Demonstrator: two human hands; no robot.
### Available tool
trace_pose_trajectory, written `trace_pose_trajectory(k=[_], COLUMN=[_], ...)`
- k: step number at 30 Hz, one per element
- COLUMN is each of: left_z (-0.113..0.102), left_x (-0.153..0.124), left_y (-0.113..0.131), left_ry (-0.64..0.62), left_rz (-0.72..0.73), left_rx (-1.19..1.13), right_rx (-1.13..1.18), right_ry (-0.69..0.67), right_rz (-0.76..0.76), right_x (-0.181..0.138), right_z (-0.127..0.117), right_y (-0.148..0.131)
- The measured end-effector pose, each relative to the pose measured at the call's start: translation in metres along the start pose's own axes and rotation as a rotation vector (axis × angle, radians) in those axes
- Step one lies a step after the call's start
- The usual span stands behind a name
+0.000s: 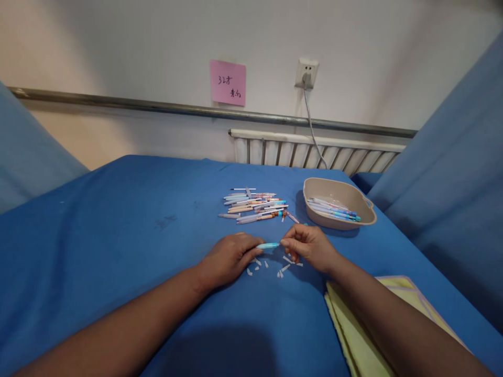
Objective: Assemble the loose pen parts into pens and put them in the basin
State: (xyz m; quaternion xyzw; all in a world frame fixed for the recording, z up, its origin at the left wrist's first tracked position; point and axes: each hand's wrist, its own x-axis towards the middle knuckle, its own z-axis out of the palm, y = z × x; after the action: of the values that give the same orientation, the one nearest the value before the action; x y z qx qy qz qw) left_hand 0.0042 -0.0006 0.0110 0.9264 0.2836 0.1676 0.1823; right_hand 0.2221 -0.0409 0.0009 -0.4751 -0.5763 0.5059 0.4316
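A light-blue pen [268, 245] lies level in front of me, with my left hand [231, 256] closed around its left end. At its right end, my right hand [310, 245] is closed in a pinch, the thumb and forefinger meeting at the tip. Whether a small piece sits between those fingertips is too small to tell. Under and between both hands, several small white bits [285, 268] are scattered on the blue cloth [157, 251]. Just beyond the hands lies a loose pile of pens [251, 205] in pale blue, white and orange.
A beige plastic basin [338, 188] with several pens inside stands at the back right. Folded yellow cloth [341, 324] lies under my right forearm. Behind the table are a radiator [291, 149], a metal rail [157, 107] and a plugged socket [306, 73]. Blue curtains [451, 157] hang at both sides.
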Motion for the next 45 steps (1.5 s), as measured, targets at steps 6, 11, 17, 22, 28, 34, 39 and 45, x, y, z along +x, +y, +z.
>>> trace_pose_trajectory(k=[6,11,17,22,28,34,39,45], left_z=[0.0,-0.002,0.0,-0.001,-0.001,0.002,0.004,0.002], left_x=[-0.001,-0.001,0.0,0.001,0.001,0.003,0.003,0.003], left_y=[0.002,0.004,0.006,0.009,0.011,0.006,0.001,0.003], left_ry=[-0.013,-0.023,-0.066,-0.107,-0.127,-0.144,-0.144,-0.249], left_rz=[-0.01,-0.026,-0.032,-0.086,-0.162,-0.286,-0.347,-0.382], left_rx=[-0.005,-0.02,-0.126,-0.262,-0.402,-0.599,-0.758,-0.825], right_rx=[0.054,0.101,0.085,0.08,0.013,0.063,0.108,0.06], right_ry=[-0.006,-0.004,0.013,0.016,0.033,0.103,0.1,0.088], right_rz=[0.062,0.098,0.106,0.075,0.044,-0.003,-0.102,-0.117], right_x=[0.002,0.002,0.002,0.002,0.002,0.002,0.004,0.003], right_z=[0.001,0.002,0.004,0.003,0.003,0.003,0.003,0.005], right_y=[0.001,0.002,-0.001,0.0,0.003,0.004,0.004,0.007])
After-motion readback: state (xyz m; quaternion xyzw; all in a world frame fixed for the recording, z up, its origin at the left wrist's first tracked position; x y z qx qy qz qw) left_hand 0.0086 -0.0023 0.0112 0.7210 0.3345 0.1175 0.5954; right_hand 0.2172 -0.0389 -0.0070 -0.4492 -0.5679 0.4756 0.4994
